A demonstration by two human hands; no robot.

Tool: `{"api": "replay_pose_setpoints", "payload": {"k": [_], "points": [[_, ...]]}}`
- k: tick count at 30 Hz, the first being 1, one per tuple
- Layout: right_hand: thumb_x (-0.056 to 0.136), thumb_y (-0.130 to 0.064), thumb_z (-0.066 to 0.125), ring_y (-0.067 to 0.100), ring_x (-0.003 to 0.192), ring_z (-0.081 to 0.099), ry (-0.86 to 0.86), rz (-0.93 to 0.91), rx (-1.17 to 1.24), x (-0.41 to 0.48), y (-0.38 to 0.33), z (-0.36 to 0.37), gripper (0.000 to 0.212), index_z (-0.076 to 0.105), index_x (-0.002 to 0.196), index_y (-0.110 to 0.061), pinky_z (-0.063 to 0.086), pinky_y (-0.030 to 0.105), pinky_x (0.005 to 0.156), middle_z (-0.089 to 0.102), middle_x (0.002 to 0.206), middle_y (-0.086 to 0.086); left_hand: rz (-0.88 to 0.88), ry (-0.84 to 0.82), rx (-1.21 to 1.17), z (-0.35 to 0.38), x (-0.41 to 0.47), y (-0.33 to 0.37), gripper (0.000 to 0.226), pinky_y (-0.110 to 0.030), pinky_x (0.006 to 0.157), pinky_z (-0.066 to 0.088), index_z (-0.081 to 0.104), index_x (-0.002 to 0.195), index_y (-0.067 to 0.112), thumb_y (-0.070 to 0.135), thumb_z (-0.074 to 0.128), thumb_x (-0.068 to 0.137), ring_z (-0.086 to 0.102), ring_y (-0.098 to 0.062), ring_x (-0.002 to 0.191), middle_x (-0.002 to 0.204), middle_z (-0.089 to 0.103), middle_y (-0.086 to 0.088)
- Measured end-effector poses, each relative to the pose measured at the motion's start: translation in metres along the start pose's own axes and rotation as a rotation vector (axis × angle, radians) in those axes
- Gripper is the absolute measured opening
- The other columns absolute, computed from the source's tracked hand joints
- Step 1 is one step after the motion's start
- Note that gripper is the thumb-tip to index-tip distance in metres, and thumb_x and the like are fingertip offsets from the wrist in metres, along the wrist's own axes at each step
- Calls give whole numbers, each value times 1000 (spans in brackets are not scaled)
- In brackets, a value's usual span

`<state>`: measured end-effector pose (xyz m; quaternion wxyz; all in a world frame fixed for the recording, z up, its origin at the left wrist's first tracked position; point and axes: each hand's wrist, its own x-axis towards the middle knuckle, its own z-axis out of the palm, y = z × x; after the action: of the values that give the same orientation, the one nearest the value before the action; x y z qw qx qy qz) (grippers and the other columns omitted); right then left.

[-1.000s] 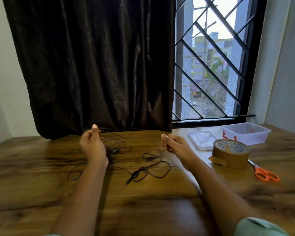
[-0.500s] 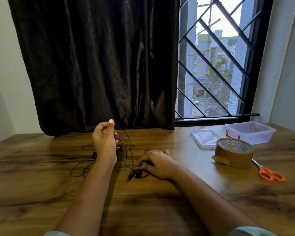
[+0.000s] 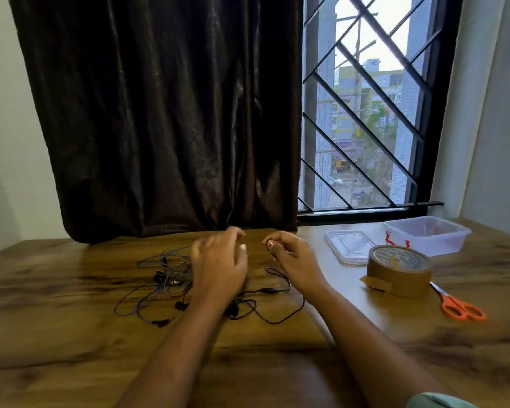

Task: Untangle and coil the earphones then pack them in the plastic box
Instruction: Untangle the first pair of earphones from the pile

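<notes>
Thin black and blue tangled earphones (image 3: 171, 282) sprawl on the brown wooden table (image 3: 71, 334), left of centre, so untangling is the step in hand. Just above them, the left hand (image 3: 218, 266) is blurred and I cannot tell its grip. The right hand (image 3: 292, 260) is pinched narrow, but I cannot tell whether it holds a cable. The next move likely calls for parting one strand. The clear plastic box (image 3: 427, 235) waits open at far right.

Daylight enters through the window (image 3: 362, 128) at upper right, its sky blown out white. The dark curtain (image 3: 165, 113) leaves the left dimmer. A soft sheen lies on the worktop (image 3: 56, 290). The left hand (image 3: 218, 266) is motion-blurred; the earphones (image 3: 159, 278) show as thin soft lines. Verticals lean near the borders.
</notes>
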<state>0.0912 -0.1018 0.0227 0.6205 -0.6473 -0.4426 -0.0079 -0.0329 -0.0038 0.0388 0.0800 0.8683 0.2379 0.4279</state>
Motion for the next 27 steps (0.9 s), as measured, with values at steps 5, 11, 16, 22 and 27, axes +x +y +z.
{"api": "replay_pose_setpoints", "payload": {"k": [5, 11, 16, 22, 27], "points": [[86, -15, 68, 14, 72, 64, 15, -39, 128, 2, -6, -1, 7, 73, 87, -11, 54, 33, 67, 68, 76, -2, -68, -194, -646, 13, -11, 23, 30, -25, 54, 46, 47, 111, 29, 34, 63, 87, 59, -6, 60, 73, 68, 1], [85, -1, 65, 14, 63, 58, -18, -5, 275, 1, -10, -3, 6, 68, 85, 3, 52, 27, 60, 60, 62, -1, -257, -228, -996, 20, -11, 27, 19, -25, 64, 51, 53, 103, 19, 13, 63, 88, 66, -6, 71, 78, 70, -1], [93, -7, 53, 0, 59, 50, 125, 63, 145, 7, -3, -5, 21, 68, 83, -18, 39, 19, 57, 62, 73, -5, -365, -217, -1107, 13, -5, 25, 10, -30, 65, 53, 55, 100, 12, 6, 53, 93, 65, -15, 70, 75, 65, -2], [99, -15, 44, 22, 66, 59, 630, 358, 122, 15, 5, -26, 13, 58, 97, -16, 50, 37, 61, 59, 75, 1, 72, -663, -128, 10, -3, -10, 17, -27, 72, 49, 64, 101, 32, 30, 67, 84, 58, -3, 79, 89, 62, 14], [89, 6, 41, 23, 99, 57, 564, 477, 40, 11, 3, -34, 42, 52, 122, -16, 47, 33, 79, 55, 124, 10, -15, -681, -67, 11, 0, -18, 17, -25, 77, 51, 68, 99, 26, 15, 64, 86, 60, -7, 84, 89, 64, 11]]}}
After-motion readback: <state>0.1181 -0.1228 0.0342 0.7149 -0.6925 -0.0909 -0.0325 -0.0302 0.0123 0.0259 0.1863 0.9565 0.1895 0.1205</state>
